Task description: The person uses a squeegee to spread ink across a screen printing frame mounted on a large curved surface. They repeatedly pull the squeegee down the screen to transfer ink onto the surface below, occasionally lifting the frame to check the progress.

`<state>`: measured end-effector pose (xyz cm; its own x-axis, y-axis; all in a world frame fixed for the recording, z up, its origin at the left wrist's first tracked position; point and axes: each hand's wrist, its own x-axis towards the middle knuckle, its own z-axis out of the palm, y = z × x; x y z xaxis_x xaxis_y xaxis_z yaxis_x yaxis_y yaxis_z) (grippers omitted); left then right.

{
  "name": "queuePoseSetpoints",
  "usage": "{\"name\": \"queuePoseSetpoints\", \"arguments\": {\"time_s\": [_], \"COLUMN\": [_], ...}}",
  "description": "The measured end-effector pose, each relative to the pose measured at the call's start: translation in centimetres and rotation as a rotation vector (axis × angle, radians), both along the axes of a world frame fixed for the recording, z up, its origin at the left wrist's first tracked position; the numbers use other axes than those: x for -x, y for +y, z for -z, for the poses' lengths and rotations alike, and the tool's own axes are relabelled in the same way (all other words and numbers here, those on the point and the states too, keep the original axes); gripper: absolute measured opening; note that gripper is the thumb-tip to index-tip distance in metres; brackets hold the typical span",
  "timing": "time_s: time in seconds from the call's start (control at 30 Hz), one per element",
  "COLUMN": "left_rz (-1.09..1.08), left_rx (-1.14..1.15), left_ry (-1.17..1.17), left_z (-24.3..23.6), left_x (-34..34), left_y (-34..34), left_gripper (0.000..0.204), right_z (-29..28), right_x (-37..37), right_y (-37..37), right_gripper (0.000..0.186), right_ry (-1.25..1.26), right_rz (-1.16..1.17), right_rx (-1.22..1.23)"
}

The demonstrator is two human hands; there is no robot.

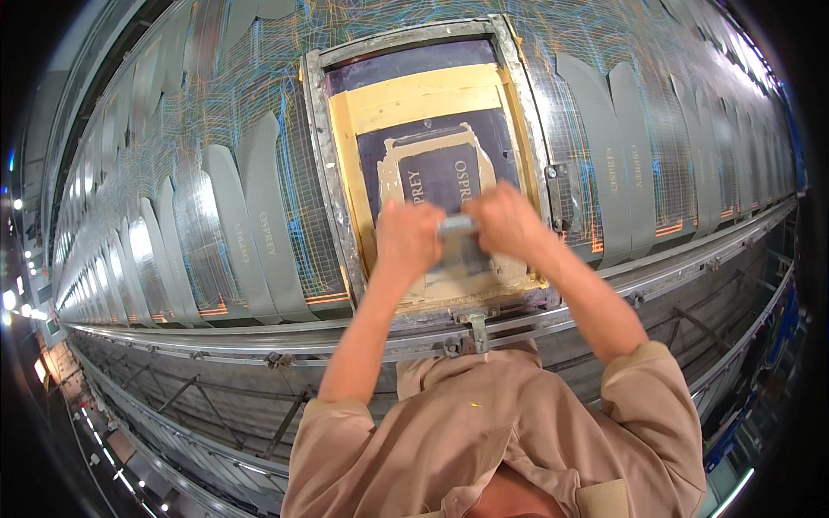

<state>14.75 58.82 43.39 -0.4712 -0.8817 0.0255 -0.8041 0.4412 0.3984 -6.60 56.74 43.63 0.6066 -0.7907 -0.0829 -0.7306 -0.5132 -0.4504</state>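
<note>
A screen-printing frame [321, 129] with metal sides lies flat on the long table in front of me. Its dark mesh [432, 121] is bordered with yellow tape and a smeared beige band, and pale lettering shows in the middle. Over the near half of the mesh, my left hand [408, 239] and my right hand [508, 223] are closed side by side around a squeegee [457, 225]. Only a short grey piece of it shows between the fists, blurred by motion. Its lower edge cannot be made out.
Several grey cut panels [269, 207] with printed lettering lie in rows left and right of the frame, on a table top [298, 173] streaked with coloured lines. A metal rail [216, 341] with clamps runs along the table's near edge. A hinge bracket [563, 194] sits at the frame's right side.
</note>
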Motion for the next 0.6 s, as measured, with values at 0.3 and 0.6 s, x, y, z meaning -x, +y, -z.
{"name": "queuePoseSetpoints", "arguments": {"time_s": [0.3,0.6], "left_rz": [0.050,-0.055], "left_rx": [-0.029,-0.167], "left_ry": [-0.106,-0.122], "left_z": [-1.4,-1.9], "left_x": [-0.8,-0.8], "left_y": [-2.6,-16.4], "left_gripper": [0.020,0.031], "right_z": [-2.0,-2.1], "right_x": [-0.5,-1.7], "right_y": [-2.2,-16.5], "right_gripper": [0.020,0.024], "right_ry": [0.088,0.092], "right_rz": [0.052,0.069], "right_rx": [-0.086,-0.316]}}
